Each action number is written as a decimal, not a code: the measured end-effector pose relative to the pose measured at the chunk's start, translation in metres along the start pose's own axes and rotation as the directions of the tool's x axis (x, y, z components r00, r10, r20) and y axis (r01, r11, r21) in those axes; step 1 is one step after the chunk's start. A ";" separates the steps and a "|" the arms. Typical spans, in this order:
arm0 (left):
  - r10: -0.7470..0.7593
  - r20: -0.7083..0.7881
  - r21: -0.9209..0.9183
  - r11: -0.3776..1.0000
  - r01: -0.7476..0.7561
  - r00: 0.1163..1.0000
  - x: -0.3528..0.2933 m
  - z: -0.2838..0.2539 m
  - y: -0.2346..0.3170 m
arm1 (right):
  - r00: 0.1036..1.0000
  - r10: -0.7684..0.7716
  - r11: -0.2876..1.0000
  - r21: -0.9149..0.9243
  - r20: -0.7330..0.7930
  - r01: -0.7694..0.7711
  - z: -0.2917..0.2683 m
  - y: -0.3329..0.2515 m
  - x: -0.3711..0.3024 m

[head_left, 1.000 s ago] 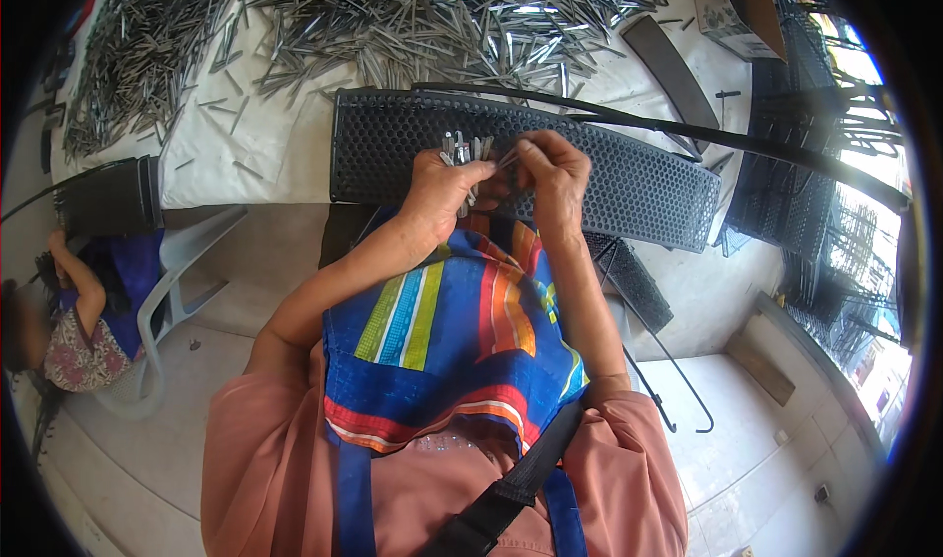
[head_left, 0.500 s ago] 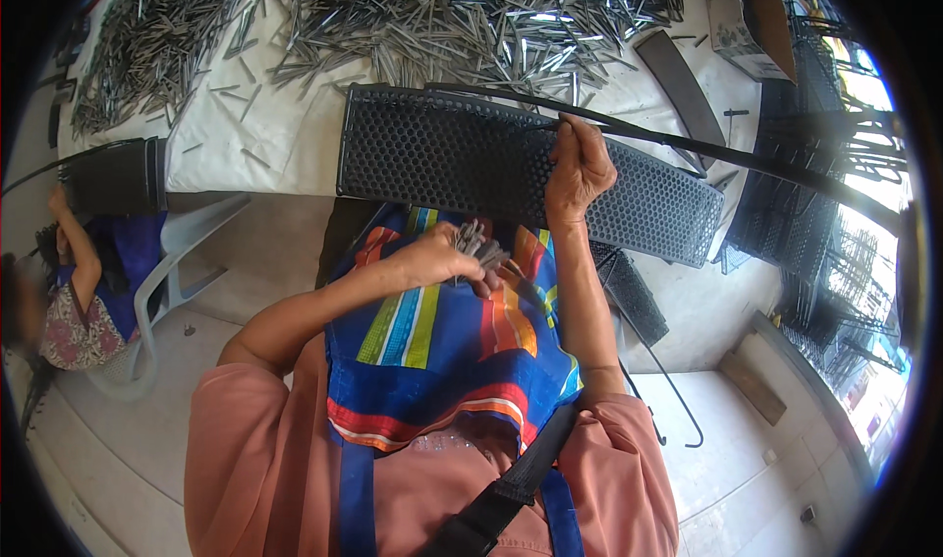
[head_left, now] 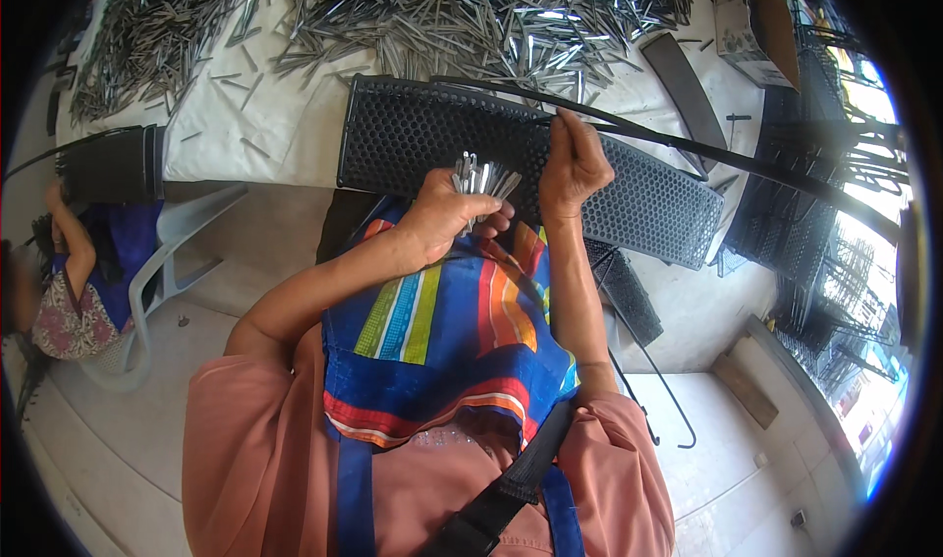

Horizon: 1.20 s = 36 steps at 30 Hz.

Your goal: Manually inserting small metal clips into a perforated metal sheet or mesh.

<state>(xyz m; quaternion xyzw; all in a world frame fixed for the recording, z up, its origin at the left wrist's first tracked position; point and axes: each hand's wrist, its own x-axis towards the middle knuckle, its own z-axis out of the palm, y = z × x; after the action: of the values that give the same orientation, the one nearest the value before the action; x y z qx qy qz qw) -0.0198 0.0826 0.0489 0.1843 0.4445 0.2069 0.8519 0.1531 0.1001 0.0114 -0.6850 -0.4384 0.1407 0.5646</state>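
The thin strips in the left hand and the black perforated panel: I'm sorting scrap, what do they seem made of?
Thin strips: probably bare, smooth metal, given silvery glints. Black perforated panel: perhaps coated metal or plastic; its dull sheen fits either.

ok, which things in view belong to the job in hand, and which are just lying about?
In use:
- metal strips, bunched in the left hand
- black perforated panel; right hand near its far edge, grip unclear
- pile of loose strips, probably the same kind

Apparently just lying about:
- cardboard box
- dark flat slat
- brown board, low right
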 end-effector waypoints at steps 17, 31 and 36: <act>-0.046 -0.142 -0.047 0.998 0.040 0.989 0.016 0.011 0.009 | 0.925 -0.247 0.899 -0.289 0.289 0.330 -0.003 -0.013 0.005; 0.028 -0.077 -0.143 0.989 -0.038 0.997 0.024 0.012 0.009 | 0.840 0.320 0.946 -0.193 0.437 -0.260 -0.027 -0.043 0.009; 0.052 -0.111 -0.117 0.991 -0.065 0.992 0.026 0.020 0.007 | 0.721 0.545 0.762 0.106 0.427 -0.639 -0.033 -0.030 -0.003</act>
<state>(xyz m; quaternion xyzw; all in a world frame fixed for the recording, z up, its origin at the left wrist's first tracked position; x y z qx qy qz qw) 0.0094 0.0999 0.0455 0.1343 0.4707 0.2680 0.8298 0.1611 0.0753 0.0479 -0.6745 -0.2716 0.4947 0.4760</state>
